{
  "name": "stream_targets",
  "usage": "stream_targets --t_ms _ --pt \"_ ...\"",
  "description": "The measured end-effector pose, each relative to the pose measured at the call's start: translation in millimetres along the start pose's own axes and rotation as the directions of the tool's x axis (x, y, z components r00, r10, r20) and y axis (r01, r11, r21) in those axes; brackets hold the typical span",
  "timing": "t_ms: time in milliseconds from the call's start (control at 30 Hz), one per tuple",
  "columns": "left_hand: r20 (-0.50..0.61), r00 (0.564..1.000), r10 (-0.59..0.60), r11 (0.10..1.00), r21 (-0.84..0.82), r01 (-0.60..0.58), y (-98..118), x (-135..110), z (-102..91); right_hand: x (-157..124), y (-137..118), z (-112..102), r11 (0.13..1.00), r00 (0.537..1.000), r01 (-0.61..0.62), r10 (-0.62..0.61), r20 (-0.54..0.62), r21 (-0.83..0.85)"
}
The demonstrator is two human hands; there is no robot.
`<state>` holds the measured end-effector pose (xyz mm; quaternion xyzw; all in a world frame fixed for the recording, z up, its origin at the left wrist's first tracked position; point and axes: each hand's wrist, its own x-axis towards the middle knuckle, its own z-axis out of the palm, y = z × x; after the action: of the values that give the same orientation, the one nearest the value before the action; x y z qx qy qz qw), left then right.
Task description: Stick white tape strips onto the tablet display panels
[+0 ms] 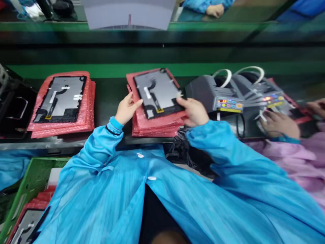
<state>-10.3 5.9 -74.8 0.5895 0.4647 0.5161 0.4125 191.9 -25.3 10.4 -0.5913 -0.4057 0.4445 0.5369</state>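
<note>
A grey and black flat panel (158, 93) lies on a stack of pink bubble-wrap sheets (152, 125) in front of me. My left hand (126, 109) rests against the stack's left edge with its fingers stretched toward the panel. My right hand (194, 111) grips the panel's right edge, thumb on top. Both arms wear blue sleeves. A second panel (61, 100) lies on another pink stack (83, 118) to the left, with no hand on it.
A grey tape dispenser with coloured buttons (215, 96) stands right of my right hand. Another person in a pink sleeve has a hand (279, 123) at a second machine farther right. A green crate (27, 189) with more panels sits at lower left.
</note>
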Motion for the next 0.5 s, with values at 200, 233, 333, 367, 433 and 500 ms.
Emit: stream_targets --t_ms 200,233,333,367,433,500 --pt "-0.025 0.996 0.082 0.949 0.306 -0.071 -19.0 0.5 -3.2 -14.4 20.3 -77.7 0.841 0.993 0.115 -0.106 0.048 -0.529" --pt "-0.017 0.997 0.072 0.959 0.275 -0.064 -21.0 -0.5 -5.4 -18.9 22.0 -93.6 0.854 0.994 0.090 -0.108 -0.004 -0.512" --pt "-0.003 0.997 0.077 0.960 0.272 -0.073 -18.6 0.1 -14.5 -30.5 34.6 -129.3 0.957 0.970 0.001 -0.072 -0.234 -0.291" --pt "-0.035 0.992 0.125 0.934 0.340 -0.106 -14.4 2.3 -18.4 -30.8 40.1 -135.9 0.979 0.948 -0.005 -0.060 -0.313 -0.203" --pt "-0.100 0.949 0.299 0.836 0.506 -0.210 -1.7 10.4 -25.6 -24.0 50.1 -142.5 0.998 0.899 0.022 -0.048 -0.434 -0.064" --pt "-0.091 0.883 0.461 0.737 0.592 -0.325 14.1 22.5 -29.1 -9.6 56.3 -144.3 0.998 0.872 0.069 -0.064 -0.486 -0.007"
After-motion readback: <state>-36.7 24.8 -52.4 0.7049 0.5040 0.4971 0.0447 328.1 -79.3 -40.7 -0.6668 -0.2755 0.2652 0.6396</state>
